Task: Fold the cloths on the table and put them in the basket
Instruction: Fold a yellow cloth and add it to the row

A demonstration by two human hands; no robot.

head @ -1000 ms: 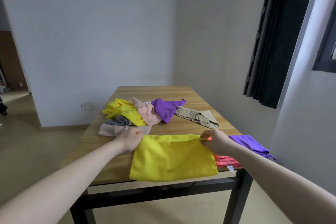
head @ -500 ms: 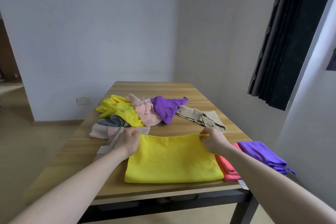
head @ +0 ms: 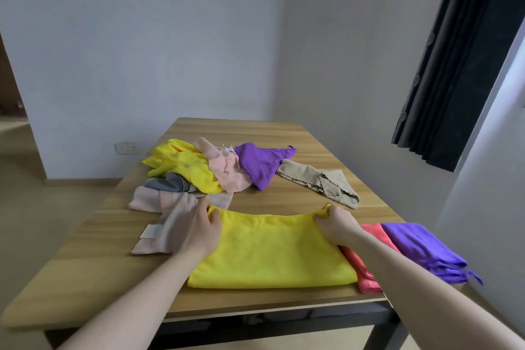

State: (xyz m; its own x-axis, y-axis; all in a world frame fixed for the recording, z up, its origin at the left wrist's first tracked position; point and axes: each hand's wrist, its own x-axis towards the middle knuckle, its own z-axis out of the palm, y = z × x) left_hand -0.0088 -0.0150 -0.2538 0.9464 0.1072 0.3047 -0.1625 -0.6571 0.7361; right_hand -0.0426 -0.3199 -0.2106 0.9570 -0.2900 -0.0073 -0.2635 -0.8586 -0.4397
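1. Left hand (head: 200, 231) pinching far-left corner of yellow cloth (head: 270, 253).
2. Right hand (head: 335, 226) pinching far-right corner.
3. Cloth flat on tabletop (head: 284, 202), touching folded coral cloth (head: 366, 264); unfolded pile (head: 210, 170) beyond.

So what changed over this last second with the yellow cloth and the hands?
The yellow cloth that overhung the near table edge now lies fully on top, shifted away from the person. The left hand and right hand still pinch its far corners. The cloth pile and the folded pink and purple cloths stayed put.
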